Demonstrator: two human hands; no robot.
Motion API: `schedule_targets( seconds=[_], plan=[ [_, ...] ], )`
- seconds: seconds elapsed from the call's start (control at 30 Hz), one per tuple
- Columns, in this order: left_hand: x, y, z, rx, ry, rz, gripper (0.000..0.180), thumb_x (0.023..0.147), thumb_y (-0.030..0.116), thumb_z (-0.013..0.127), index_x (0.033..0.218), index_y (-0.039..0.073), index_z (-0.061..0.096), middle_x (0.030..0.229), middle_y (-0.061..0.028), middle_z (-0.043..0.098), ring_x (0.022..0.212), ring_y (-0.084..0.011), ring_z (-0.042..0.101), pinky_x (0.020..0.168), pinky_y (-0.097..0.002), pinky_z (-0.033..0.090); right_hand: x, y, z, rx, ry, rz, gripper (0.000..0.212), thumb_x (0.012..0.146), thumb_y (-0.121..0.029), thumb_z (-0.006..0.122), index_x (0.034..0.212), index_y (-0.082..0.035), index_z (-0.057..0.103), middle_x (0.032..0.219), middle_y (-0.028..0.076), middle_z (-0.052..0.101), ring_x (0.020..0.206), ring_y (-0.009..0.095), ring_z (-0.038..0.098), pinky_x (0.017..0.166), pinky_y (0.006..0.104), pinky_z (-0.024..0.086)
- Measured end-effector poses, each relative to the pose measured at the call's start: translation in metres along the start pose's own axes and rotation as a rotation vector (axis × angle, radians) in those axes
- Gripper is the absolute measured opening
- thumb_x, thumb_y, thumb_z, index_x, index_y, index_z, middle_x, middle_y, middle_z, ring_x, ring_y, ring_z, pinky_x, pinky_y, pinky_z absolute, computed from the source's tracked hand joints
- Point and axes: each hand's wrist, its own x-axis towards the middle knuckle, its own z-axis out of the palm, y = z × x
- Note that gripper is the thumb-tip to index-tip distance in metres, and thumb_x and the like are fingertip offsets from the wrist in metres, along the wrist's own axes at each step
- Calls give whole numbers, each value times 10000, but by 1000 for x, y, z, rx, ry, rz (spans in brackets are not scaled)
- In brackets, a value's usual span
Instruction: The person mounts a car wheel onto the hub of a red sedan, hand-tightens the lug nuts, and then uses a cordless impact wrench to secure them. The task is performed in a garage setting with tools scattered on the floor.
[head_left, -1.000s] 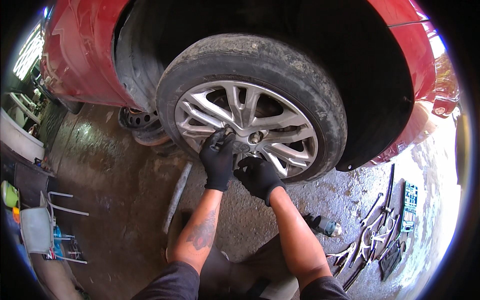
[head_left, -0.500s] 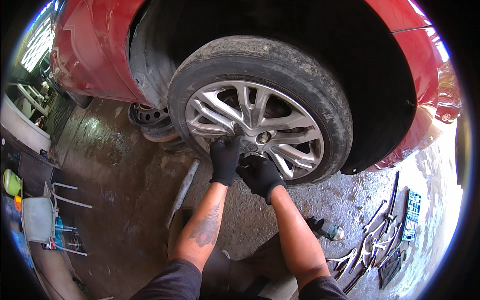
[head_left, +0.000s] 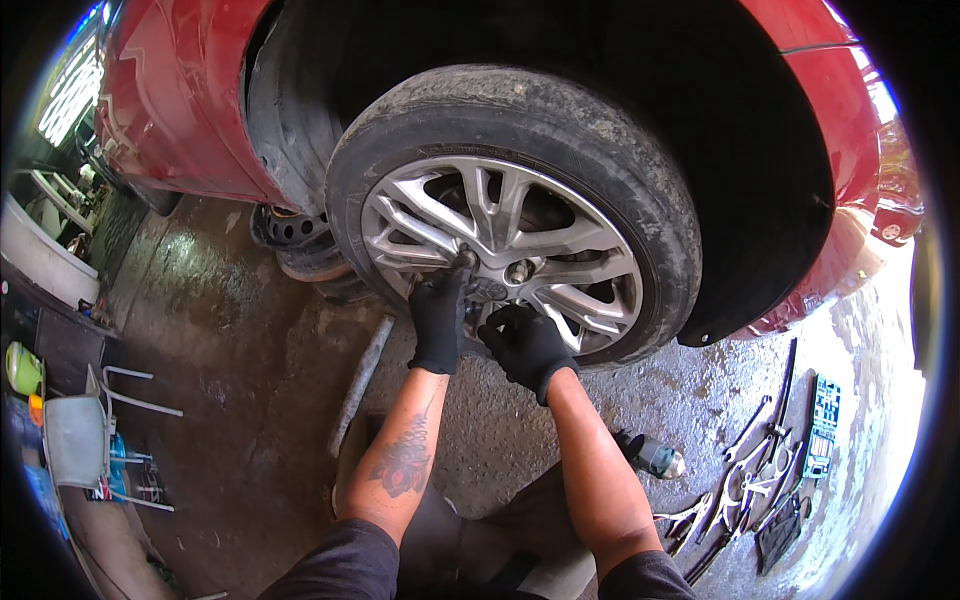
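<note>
A car wheel with a silver multi-spoke alloy rim [head_left: 590,268] and a dirty black tire [head_left: 650,180] stands in the wheel arch of a red car [head_left: 190,110]. My left hand [head_left: 438,318], in a black glove, reaches to the rim's middle, fingertips closed at a lug hole left of the centre cap [head_left: 487,290]. What they pinch is hidden. My right hand [head_left: 527,347], gloved too, is closed just below the cap, with its fingers curled together. I cannot make out what is in them. A lug nut [head_left: 520,272] shows in a hole right of the cap.
A metal pipe [head_left: 360,385] lies on the wet floor left of my arms. Wrenches and pliers [head_left: 745,485], a teal socket set [head_left: 822,425] and a dark power tool [head_left: 650,455] lie to the right. Steel wheels [head_left: 295,240] rest behind the tire. A chair [head_left: 80,440] is far left.
My left hand has shifted slightly left and its fingertips have tilted up at the lug hole. The gap between my hands has widened; my right fingers have curled a little differently.
</note>
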Motion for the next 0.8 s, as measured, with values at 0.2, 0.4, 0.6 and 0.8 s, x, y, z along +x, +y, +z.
schedule_targets(
  seconds=[0.2,0.4,0.6,0.8],
  plan=[
    [2,-9,8,88,60,200,130,896,161,757,920,43,709,788,7,676,660,-68,600,563,-236,467,3,19,8,-24,83,-65,277,889,-379,682,973,-120,733,804,124,699,723,300,694,697,406,534],
    [-2,-4,8,282,48,400,151,827,109,804,842,12,690,762,-6,687,724,-76,577,678,-286,482,4,19,7,-59,77,-63,288,892,-373,690,993,-107,734,833,147,705,764,305,702,712,398,539],
    [-2,4,6,279,-19,505,178,831,76,806,965,25,700,870,-25,727,791,-71,627,736,-273,517,3,13,7,-4,23,-112,277,884,-286,737,1006,-39,714,815,115,714,668,195,671,616,342,522],
    [1,-4,2,160,19,131,265,936,313,724,892,52,710,777,22,659,708,-66,582,629,-274,472,-3,-1,1,268,-38,164,232,905,-215,724,1011,-12,689,791,70,701,537,136,626,426,309,491]
  ],
)
